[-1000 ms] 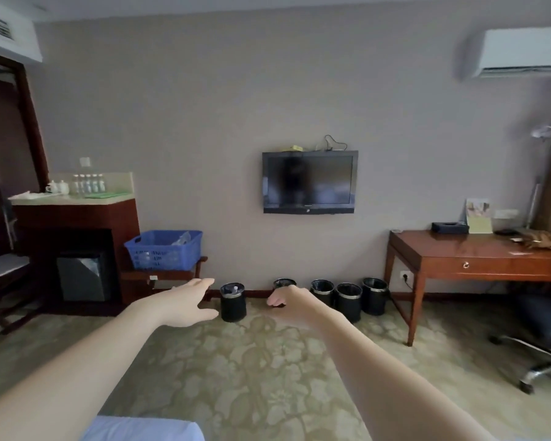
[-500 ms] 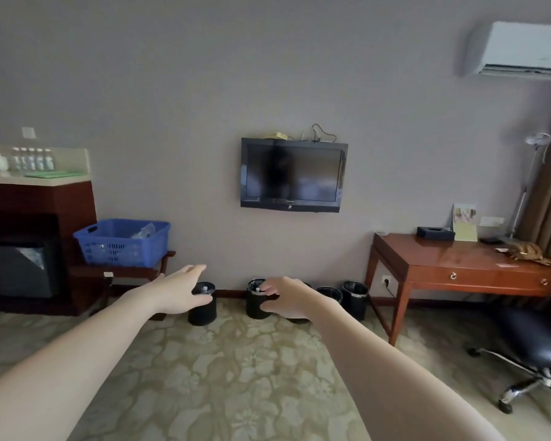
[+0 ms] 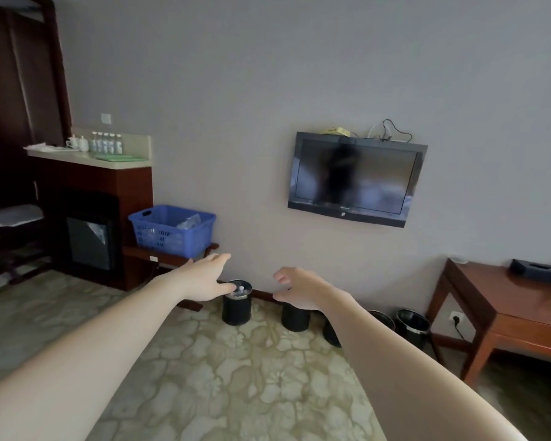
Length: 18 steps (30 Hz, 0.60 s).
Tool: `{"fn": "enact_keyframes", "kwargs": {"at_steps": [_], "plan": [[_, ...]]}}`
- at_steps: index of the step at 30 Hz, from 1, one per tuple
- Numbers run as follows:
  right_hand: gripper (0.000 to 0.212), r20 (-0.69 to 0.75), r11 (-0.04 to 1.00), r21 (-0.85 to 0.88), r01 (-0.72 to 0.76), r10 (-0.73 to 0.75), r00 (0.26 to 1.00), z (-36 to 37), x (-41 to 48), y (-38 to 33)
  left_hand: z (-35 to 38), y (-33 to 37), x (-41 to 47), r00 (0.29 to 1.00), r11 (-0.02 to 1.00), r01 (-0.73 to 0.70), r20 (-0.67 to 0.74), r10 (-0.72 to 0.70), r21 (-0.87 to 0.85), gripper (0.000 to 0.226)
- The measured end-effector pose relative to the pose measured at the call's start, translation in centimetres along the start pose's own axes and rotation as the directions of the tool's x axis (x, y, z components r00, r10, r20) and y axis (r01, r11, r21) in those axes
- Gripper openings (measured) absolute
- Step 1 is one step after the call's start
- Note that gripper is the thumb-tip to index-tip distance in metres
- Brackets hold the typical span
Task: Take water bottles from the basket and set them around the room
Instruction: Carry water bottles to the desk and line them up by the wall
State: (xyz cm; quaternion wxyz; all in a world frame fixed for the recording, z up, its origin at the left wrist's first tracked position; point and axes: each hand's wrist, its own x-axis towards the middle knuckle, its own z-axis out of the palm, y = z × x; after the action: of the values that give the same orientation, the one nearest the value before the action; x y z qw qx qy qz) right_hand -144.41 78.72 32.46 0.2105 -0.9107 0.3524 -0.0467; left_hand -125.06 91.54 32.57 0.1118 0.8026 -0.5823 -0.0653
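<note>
A blue plastic basket (image 3: 171, 230) stands on a low wooden rack against the far wall, with clear wrapped bottles (image 3: 189, 221) showing inside. Several small water bottles (image 3: 106, 143) stand in a row on the pale counter (image 3: 86, 158) at the left. Both my arms reach forward across the room. My left hand (image 3: 206, 276) is flat with fingers apart and holds nothing; it points toward the basket, still well short of it. My right hand (image 3: 301, 289) is open with fingers curled and holds nothing.
Several black bins (image 3: 236, 302) line the wall base on the patterned carpet. A TV (image 3: 355, 179) hangs on the wall. A wooden desk (image 3: 506, 300) with a black tissue box (image 3: 536, 270) stands at right. A dark cabinet with a mini fridge (image 3: 88, 238) sits under the counter.
The view has swung left and tilted, bringing the counter, dark doorway and basket further into frame. Both empty hands stay stretched forward, the right one now more open.
</note>
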Motion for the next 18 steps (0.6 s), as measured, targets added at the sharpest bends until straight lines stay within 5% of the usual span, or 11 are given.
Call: {"fn": "enact_keyframes", "kwargs": {"at_steps": [18], "plan": [[0.059, -0.14, 0.978, -0.132, 0.16, -0.178, 0.974, -4.9, 29.2, -5.4, -6.9, -13.9, 21.0, 0.995, 0.998, 0.059, -0.076, -0.057, 0.023, 0.081]]}}
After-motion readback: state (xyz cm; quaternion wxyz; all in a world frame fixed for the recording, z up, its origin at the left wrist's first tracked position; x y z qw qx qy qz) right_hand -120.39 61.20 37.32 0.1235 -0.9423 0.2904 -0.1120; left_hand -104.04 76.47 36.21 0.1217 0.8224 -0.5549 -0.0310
